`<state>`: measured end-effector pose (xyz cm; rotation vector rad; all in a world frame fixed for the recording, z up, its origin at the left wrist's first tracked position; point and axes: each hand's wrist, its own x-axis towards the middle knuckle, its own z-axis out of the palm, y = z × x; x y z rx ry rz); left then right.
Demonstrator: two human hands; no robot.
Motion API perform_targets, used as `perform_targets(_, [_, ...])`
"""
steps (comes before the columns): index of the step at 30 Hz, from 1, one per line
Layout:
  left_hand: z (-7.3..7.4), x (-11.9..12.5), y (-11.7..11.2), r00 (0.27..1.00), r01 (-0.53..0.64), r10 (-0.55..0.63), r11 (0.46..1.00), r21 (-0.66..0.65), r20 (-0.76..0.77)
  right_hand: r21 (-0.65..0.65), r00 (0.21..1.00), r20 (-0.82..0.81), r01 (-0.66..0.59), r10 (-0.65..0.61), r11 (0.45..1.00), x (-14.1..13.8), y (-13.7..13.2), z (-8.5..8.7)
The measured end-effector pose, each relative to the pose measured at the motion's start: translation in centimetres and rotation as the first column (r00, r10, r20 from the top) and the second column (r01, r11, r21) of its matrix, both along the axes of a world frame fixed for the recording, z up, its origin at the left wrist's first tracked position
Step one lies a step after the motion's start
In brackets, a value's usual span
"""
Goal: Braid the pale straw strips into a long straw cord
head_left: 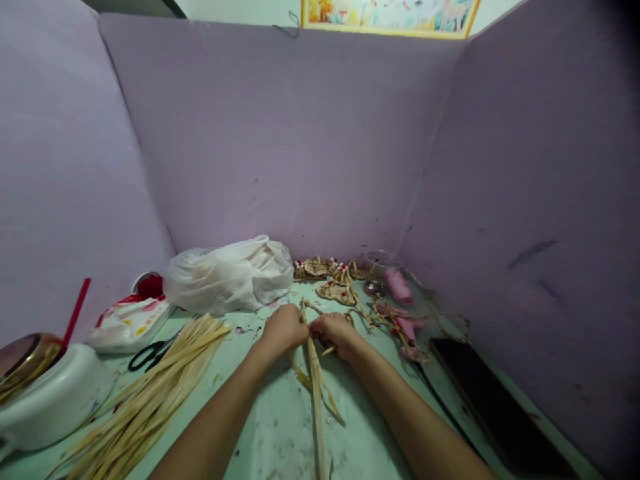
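Observation:
Dry, straw-coloured plant strips (316, 393) run from between my hands down toward the near edge of the table. My left hand (286, 328) is closed around their upper part. Right beside it, my right hand (336, 333) pinches the strips from the other side, its fingers nearly touching the left ones. A thin twisted end (306, 305) sticks out beyond my hands. Loose strip ends hang to both sides below the grip. My fingers partly hide the point where the strips meet.
A bundle of dry strips (155, 393) lies left, beside black scissors (145, 355), a wipes packet (131, 323) and a white pot (60, 400). Behind are a plastic bag (230, 277) and woven pieces (336, 291). Right are pink thread (399, 285), a pink glue gun (407, 328) and a black slab (493, 400).

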<state>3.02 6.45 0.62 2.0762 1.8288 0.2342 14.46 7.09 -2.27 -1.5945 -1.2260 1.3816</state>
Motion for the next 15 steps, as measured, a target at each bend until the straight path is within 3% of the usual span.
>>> perform_targets(3, [0.0,-1.0,1.0,0.991,-0.017,0.03,0.995,-0.1,0.127,0.011,1.0,0.012,-0.026,0.026,1.0,0.0,-0.2,0.1])
perform_targets(6, [0.4,-0.7,0.6,0.987,-0.051,0.077,0.983,-0.176,0.14,0.029,1.0,-0.001,-0.026,0.026,0.999,0.1,-0.3,0.1])
perform_targets(10, [0.9,0.8,-1.5,0.995,-0.086,0.09,0.993,-0.075,0.046,0.041,0.991,-0.123,-0.04,0.045,0.998,0.1,-0.5,0.0])
perform_targets(15, [0.2,2.6,-3.9,0.998,-0.061,0.062,0.998,0.034,-0.032,-0.05,0.977,-0.212,-0.011,0.0,0.999,0.2,-0.6,0.1])
